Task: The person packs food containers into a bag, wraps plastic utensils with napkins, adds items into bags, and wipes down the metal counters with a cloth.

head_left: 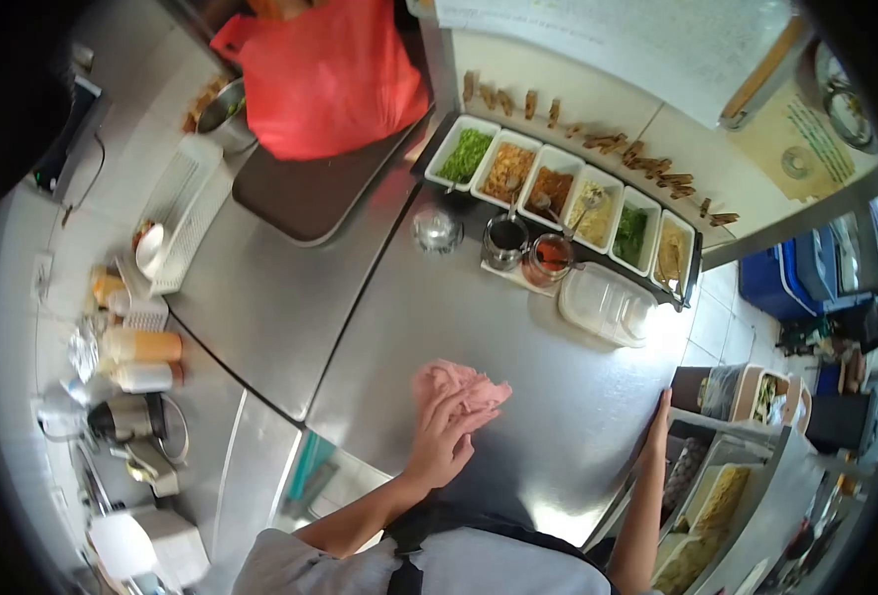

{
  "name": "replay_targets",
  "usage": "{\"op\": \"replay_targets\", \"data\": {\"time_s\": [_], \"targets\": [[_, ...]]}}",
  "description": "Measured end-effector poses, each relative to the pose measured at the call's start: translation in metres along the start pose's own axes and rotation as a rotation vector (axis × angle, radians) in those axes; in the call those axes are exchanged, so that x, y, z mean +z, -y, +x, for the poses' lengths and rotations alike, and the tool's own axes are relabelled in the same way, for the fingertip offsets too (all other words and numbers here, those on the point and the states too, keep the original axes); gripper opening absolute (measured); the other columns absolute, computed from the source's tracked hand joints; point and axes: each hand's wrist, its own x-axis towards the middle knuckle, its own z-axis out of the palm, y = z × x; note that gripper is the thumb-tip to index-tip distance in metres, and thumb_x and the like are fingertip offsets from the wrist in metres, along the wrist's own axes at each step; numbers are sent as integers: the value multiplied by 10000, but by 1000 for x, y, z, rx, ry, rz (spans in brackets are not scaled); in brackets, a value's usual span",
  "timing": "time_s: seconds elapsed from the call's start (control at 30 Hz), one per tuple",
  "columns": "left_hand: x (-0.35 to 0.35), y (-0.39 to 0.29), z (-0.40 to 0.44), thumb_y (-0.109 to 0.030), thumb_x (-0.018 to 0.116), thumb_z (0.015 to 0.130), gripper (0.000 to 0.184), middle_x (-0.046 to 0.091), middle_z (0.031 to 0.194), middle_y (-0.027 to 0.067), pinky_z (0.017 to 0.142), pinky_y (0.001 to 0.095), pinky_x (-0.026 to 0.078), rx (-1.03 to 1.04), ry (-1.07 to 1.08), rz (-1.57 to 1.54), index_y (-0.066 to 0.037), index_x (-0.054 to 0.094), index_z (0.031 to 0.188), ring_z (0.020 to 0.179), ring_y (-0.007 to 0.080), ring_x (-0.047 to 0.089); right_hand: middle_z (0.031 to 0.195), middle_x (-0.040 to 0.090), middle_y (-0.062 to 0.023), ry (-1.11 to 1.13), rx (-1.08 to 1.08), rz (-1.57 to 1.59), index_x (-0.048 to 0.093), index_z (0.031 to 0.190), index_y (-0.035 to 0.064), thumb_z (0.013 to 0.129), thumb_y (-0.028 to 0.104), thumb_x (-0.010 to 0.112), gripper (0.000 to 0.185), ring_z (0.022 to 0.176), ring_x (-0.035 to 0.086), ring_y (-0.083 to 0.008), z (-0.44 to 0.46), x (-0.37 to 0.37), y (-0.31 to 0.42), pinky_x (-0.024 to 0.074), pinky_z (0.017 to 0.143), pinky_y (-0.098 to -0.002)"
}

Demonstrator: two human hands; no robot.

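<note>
A crumpled pink cloth (471, 388) lies on the steel counter (409, 317), pressed under the fingers of my left hand (441, 441). My right hand (658, 426) rests at the counter's right edge with nothing visible in it; its fingers show edge-on, pointing up. Beyond the cloth stand two jars, one with dark contents (505, 238) and one with red sauce (548, 260). To their right is a clear plastic container (606, 305). A foil-like round item (437, 229) sits to the left of the jars.
White trays of toppings (550, 190) line the counter's back. A red bag (325, 79) sits on a brown tray (290, 203) at the back left. Bottles (141, 346) and a white rack (189, 198) stand left. Shelves with food containers (722, 499) are below right.
</note>
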Motion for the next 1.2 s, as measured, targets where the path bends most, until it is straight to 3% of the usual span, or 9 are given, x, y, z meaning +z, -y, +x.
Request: {"op": "replay_targets", "data": {"time_s": [0.1,0.47,0.6,0.63,0.77,0.83,0.93,1.03,1.2], "targets": [[34,8,-12,-60,604,735,472,434,1320,150,1058,503,275,-113,-159,57,-93,562,1204,1266,386,353,1432,382,-64,183,36,273,337,1425,86,869,696,385,827,1260,391,-240,-33,5,1,298,1058,-362],[52,-7,-2,-39,628,677,524,455,1313,93,1051,491,303,-196,-268,234,-120,550,1188,1277,355,355,1463,322,-103,318,165,285,257,1455,109,844,737,362,882,1306,336,-286,-29,1,10,274,1074,-410],[64,-8,-8,-69,629,669,491,470,1290,121,1063,487,276,-103,-374,392,-115,573,1154,1266,354,373,1481,293,-100,242,90,183,232,1464,94,861,716,361,876,1323,299,-276,-45,-1,19,236,1093,-384],[59,-25,-9,-70,626,675,487,470,1283,126,1065,488,268,-102,-390,402,-119,572,1157,1255,349,383,1430,350,-116,211,110,232,296,1427,67,923,578,428,730,1237,395,-258,-39,-5,12,321,1035,-367],[75,-121,-20,-91,588,760,400,519,1208,113,1047,461,284,-128,-438,-44,-110,574,1160,1212,311,429,1245,492,-144,10,-600,-230,443,1305,11,949,279,512,451,1067,512,-265,-18,-30,-16,417,917,-365],[66,-181,-16,-149,548,890,248,593,1096,101,961,375,387,45,55,-703,-83,601,1123,1073,239,540,1159,543,-138,32,-935,-348,544,1164,-2,934,146,521,275,979,547,-234,-63,-22,8,441,852,-347],[91,-258,-23,-264,460,983,328,662,990,63,877,296,437,421,812,-1452,-2,622,1097,911,155,594,1089,556,-140,585,-1081,-700,611,1029,53,827,14,595,206,998,538,-263,-135,2,45,441,841,-354],[120,-289,-38,-368,380,1007,451,637,984,39,876,289,432,783,1013,-1283,19,608,1045,907,141,570,1185,488,-150,975,-1022,-821,593,1134,95,771,6,663,380,1001,527,-310,-176,31,52,453,831,-382],[66,-269,-74,-421,312,1016,516,605,930,25,880,285,422,335,1283,-1354,6,599,972,886,136,551,1312,418,-174,910,-1372,-848,520,1256,101,765,105,708,526,1057,495,-324,-223,114,51,444,863,-402]]}}
